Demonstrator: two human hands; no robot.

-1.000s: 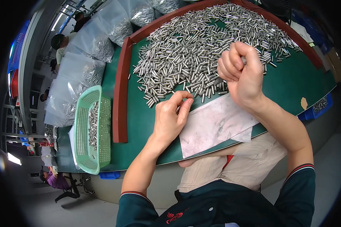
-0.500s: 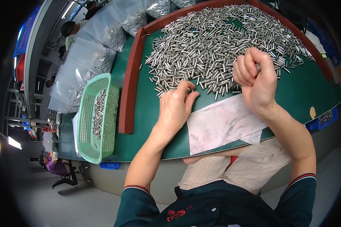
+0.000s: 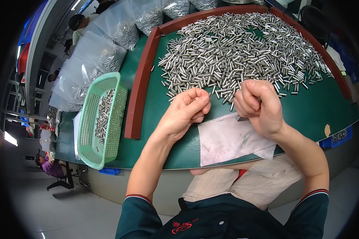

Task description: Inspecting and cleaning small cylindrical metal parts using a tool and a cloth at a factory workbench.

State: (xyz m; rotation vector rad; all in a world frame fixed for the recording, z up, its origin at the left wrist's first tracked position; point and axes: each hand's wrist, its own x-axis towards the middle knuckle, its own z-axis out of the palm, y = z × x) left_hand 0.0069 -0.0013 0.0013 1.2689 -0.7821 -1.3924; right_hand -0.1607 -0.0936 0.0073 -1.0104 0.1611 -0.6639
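Observation:
A wide heap of short, shiny metal pins (image 3: 235,51) covers the far part of the green table. At its near edge my left hand (image 3: 185,111) is closed, thumb and forefinger pinched on a metal pin (image 3: 210,96) whose tip just shows. My right hand (image 3: 261,105) is curled into a fist to the right of it, over the heap's near edge and the cloth. A small dark grey end shows under its fingers; what it holds is mostly hidden. Below both hands lies a stained whitish cloth (image 3: 223,141).
A dark red wooden frame (image 3: 139,95) borders the heap. Left of it stands a green plastic basket (image 3: 85,131) partly filled with pins, with clear bags (image 3: 107,55) of pins behind. A blue bin (image 3: 337,137) sits at the right table edge. Other people sit far left.
My right hand has come down and left, nearer my left hand. My left fingers have curled in more. The whole view has shifted slightly.

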